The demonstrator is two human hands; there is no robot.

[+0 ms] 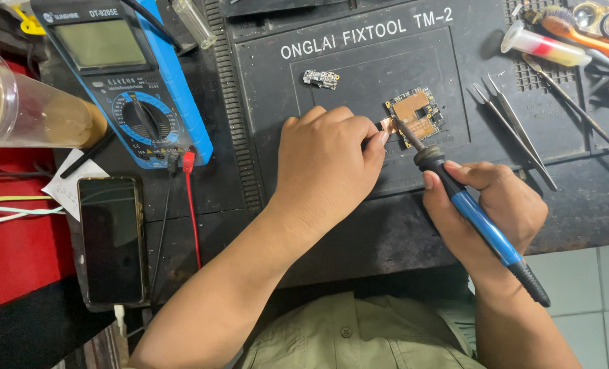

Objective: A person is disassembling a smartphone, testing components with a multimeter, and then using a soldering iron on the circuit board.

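My right hand (497,205) grips a blue-and-black soldering iron (475,217) like a pen. Its tip touches the left edge of a small copper-coloured circuit board (417,113) lying on the black repair mat (359,164). My left hand (328,160) is closed, its fingertips pinching something small and copper-coloured (386,124) right beside the iron's tip at the board's edge. A second, tiny circuit board (321,78) lies farther up the mat, apart from both hands.
A blue multimeter (123,75) with a red lead sits at the upper left, a dark phone (111,239) below it, a clear plastic cup (24,109) at far left. Two tweezers (513,126), a small tube (544,46) and other tools lie at the right.
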